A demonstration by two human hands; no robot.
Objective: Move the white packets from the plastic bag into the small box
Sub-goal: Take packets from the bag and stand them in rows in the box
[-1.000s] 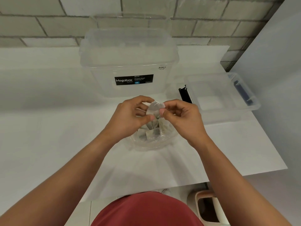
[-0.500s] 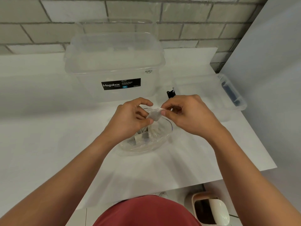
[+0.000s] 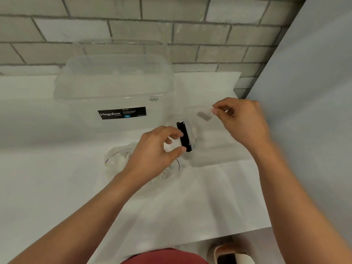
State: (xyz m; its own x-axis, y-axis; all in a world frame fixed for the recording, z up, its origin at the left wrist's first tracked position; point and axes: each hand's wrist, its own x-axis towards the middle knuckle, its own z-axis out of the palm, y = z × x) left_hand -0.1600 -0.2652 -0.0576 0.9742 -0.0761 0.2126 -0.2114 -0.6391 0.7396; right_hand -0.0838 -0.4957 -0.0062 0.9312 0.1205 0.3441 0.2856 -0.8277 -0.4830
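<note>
The small box [image 3: 215,159] sits right of the big box [image 3: 114,92], the plastic bag [image 3: 117,161] before it; my right hand [image 3: 242,122] holds 1 packet [image 3: 204,115] above the small box.

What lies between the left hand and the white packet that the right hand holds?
The head view shows the black latch and clear end rim of the small box between the left hand and the white packet pinched by the right hand.

Count: left hand [image 3: 156,149], right hand [image 3: 240,121] = 2. Clear boxes = 2: large box [image 3: 114,88], small box [image 3: 215,155]. One plastic bag [image 3: 118,161]. One white packet [image 3: 204,114] out; those in the bag too blurred to count.
</note>
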